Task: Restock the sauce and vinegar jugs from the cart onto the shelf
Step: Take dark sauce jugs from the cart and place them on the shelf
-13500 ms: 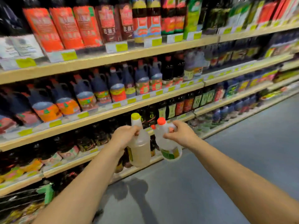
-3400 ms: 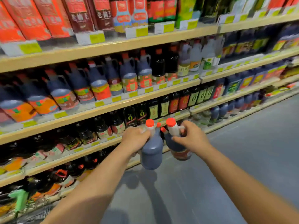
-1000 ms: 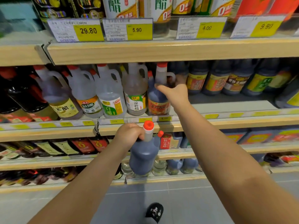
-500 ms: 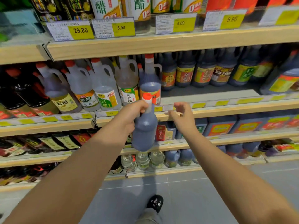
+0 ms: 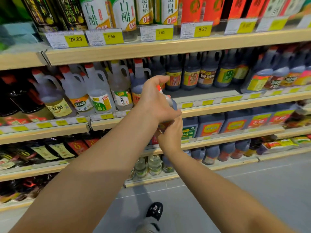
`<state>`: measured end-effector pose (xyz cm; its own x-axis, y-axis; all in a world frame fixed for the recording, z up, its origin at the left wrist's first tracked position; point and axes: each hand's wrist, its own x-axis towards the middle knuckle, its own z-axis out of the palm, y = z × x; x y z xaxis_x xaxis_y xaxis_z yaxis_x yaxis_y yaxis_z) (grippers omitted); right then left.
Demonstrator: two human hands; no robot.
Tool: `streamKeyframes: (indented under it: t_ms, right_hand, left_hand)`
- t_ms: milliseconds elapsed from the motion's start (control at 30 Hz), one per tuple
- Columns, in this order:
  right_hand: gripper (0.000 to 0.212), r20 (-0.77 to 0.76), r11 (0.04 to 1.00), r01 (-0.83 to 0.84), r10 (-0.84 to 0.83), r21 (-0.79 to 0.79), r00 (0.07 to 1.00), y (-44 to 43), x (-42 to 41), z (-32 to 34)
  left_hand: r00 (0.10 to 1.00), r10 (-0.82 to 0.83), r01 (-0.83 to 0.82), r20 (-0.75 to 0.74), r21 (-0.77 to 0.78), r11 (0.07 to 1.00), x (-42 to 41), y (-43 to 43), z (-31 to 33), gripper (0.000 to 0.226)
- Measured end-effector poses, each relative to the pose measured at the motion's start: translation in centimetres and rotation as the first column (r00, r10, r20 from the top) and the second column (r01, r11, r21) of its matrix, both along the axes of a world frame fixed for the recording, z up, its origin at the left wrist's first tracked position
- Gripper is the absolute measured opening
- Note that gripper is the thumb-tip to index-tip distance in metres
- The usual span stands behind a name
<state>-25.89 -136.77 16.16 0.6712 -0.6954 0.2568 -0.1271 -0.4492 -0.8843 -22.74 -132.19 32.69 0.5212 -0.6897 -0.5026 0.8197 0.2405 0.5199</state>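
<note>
A dark sauce jug (image 5: 172, 102) with an orange cap is held tilted in front of the middle shelf (image 5: 227, 105). My left hand (image 5: 154, 100) grips its neck and handle from above and hides most of it. My right hand (image 5: 170, 135) holds the jug's lower body from below. Just behind the jug is a bare stretch of shelf board (image 5: 202, 95). A matching dark jug (image 5: 139, 84) with a red cap stands on the shelf to the left, behind my left hand.
Clear vinegar jugs (image 5: 97, 91) fill the shelf's left side. Dark bottles (image 5: 190, 73) line the back and right. The upper shelf's edge with price tags (image 5: 75, 39) overhangs. Large dark jugs (image 5: 210, 125) sit one shelf below. My shoe (image 5: 154, 211) is on grey floor.
My left hand has raised the jug and tilted it toward the middle shelf. My right hand, empty half a second ago, has moved under the jug and taken its lower body.
</note>
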Motion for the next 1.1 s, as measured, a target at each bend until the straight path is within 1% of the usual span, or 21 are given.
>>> streamKeyframes:
  t_ms: [67, 100, 133, 167, 233, 267, 300, 400, 467, 500, 533, 567, 600, 633, 667, 733, 800, 867, 933, 1000, 1100]
  right_hand:
    - [0.071, 0.011, 0.996, 0.09, -0.09, -0.02, 0.996, -0.5, 0.6, 0.8]
    - [0.062, 0.005, 0.993, 0.103, -0.103, -0.057, 0.995, -0.8, 0.8, 1.0]
    - [0.055, -0.012, 0.992, 0.089, -0.09, -0.093, 0.996, -1.2, 1.0, 1.0]
    - [0.05, -0.045, 0.989, 0.06, -0.067, -0.133, 0.997, -1.6, 1.2, 0.9]
    - [0.042, -0.112, 0.964, 0.027, -0.059, -0.263, 0.992, -2.9, 1.9, 0.3]
    - [0.04, -0.107, 0.949, 0.022, -0.059, -0.315, 0.993, -3.7, 2.3, 0.2]
    - [0.042, -0.069, 0.948, 0.014, -0.038, -0.319, 0.997, -4.5, 2.7, 0.3]
    - [0.065, 0.129, 0.984, -0.049, 0.072, -0.168, 0.989, -7.1, 3.5, 1.2]
    - [0.077, 0.178, 0.99, -0.059, 0.081, -0.127, 0.981, -8.9, 4.3, 1.4]
    - [0.079, 0.175, 0.993, -0.058, 0.075, -0.1, 0.982, -9.5, 4.9, 1.5]
    - [0.08, 0.169, 0.996, -0.054, 0.065, -0.073, 0.983, -10.1, 5.6, 1.5]
    - [0.079, 0.172, 0.997, -0.047, 0.057, -0.062, 0.983, -10.5, 6.5, 1.5]
    - [0.079, 0.185, 0.997, -0.046, 0.056, -0.06, 0.981, -10.9, 7.5, 1.3]
    - [0.079, 0.208, 0.996, -0.057, 0.069, -0.064, 0.976, -11.3, 8.4, 1.0]
    - [0.081, 0.234, 0.994, -0.083, 0.097, -0.072, 0.967, -11.6, 9.2, 0.8]
    - [0.083, 0.265, 0.986, -0.133, 0.156, -0.103, 0.952, -12.3, 11.1, 0.2]
    - [0.08, 0.272, 0.98, -0.178, 0.197, -0.093, 0.942, -12.8, 12.7, -0.5]
    - [0.076, 0.241, 0.983, -0.167, 0.182, -0.081, 0.953, -13.0, 13.9, -1.2]
    - [0.07, 0.198, 0.99, -0.117, 0.13, -0.074, 0.972, -13.3, 14.9, -2.1]
    - [0.068, 0.159, 0.998, -0.047, 0.052, -0.037, 0.986, -13.6, 15.9, -2.5]
    - [0.079, 0.056, 0.994, 0.079, -0.076, -0.068, 0.996, -14.1, 17.3, -2.3]
  left_hand:
    - [0.998, -0.011, 0.006, -0.067, -0.074, 0.997, -0.8, -0.2, 0.0, 0.091]
    - [0.997, -0.038, 0.031, -0.072, -0.097, 0.995, -1.0, -0.3, 0.0, 0.1]
    - [0.996, -0.073, 0.067, -0.054, -0.099, 0.993, -1.1, -0.3, 0.0, 0.102]
    - [0.994, -0.108, 0.106, -0.025, -0.088, 0.991, -1.0, -0.2, 0.0, 0.098]
    - [0.983, -0.178, 0.181, 0.044, -0.058, 0.982, -0.5, 0.5, -0.3, 0.085]
    - [0.972, -0.22, 0.224, 0.087, -0.041, 0.974, 0.0, 1.1, -0.6, 0.08]
    - [0.953, -0.269, 0.274, 0.137, -0.013, 0.962, 0.5, 2.1, -1.1, 0.073]
    - [0.892, -0.376, 0.363, 0.251, 0.097, 0.927, 2.7, 5.8, -2.7, 0.05]
    - [0.888, -0.359, 0.324, 0.289, 0.162, 0.932, 4.3, 7.2, -3.8, 0.042]
    - [0.882, -0.329, 0.257, 0.339, 0.238, 0.936, 5.3, 7.2, -4.5, 0.038]
    - [0.85, -0.313, 0.164, 0.424, 0.352, 0.922, 6.3, 6.8, -5.4, 0.034]
    - [0.783, -0.335, 0.056, 0.524, 0.477, 0.877, 7.4, 5.9, -6.5, 0.033]
    - [0.684, -0.405, -0.045, 0.607, 0.589, 0.807, 8.4, 4.8, -7.5, 0.035]
    - [0.566, -0.504, -0.129, 0.652, 0.674, 0.727, 9.4, 3.7, -8.6, 0.039]
    - [0.449, -0.604, -0.2, 0.658, 0.733, 0.65, 10.4, 2.7, -9.8, 0.042]
    - [0.248, -0.768, -0.341, 0.591, 0.795, 0.502, 12.0, 1.4, -12.2, 0.044]
    - [0.119, -0.855, -0.453, 0.504, 0.794, 0.405, 13.0, 0.9, -13.8, 0.04]
    - [0.05, -0.902, -0.515, 0.428, 0.785, 0.344, 13.6, 0.7, -14.7, 0.042]
    - [0.016, -0.917, -0.557, 0.398, 0.766, 0.322, 14.1, 0.7, -15.3, 0.047]
    - [0.002, -0.918, -0.578, 0.397, 0.749, 0.323, 14.4, 0.6, -15.4, 0.047]
    - [0.003, -0.91, -0.592, 0.415, 0.734, 0.333, 14.4, 0.4, -15.6, 0.048]
